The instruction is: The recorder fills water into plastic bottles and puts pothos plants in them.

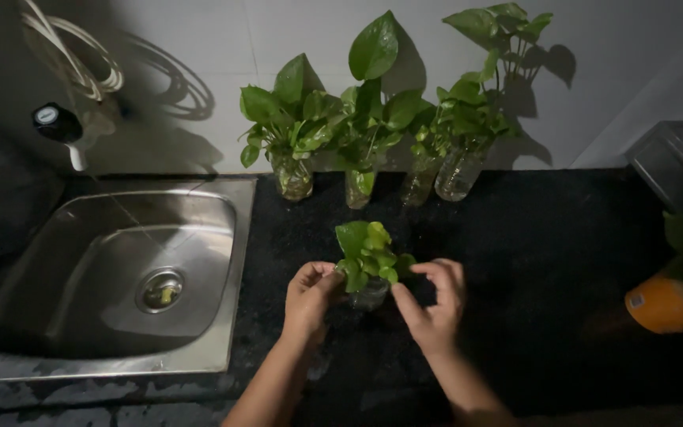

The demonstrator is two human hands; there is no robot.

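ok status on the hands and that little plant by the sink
Left hand and right hand cupped around small glass jar of leafy cuttings. Jar upright on black counter. Four more plant jars behind, steel sink at left.

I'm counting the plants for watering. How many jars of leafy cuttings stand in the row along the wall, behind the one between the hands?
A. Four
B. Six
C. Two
A: four clear jars of cuttings line the wall behind the small plant.

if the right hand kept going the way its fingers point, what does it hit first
Probably the small plant in its glass jar: the right hand points left toward it, fingertips already at the leaves. Depth is unclear.
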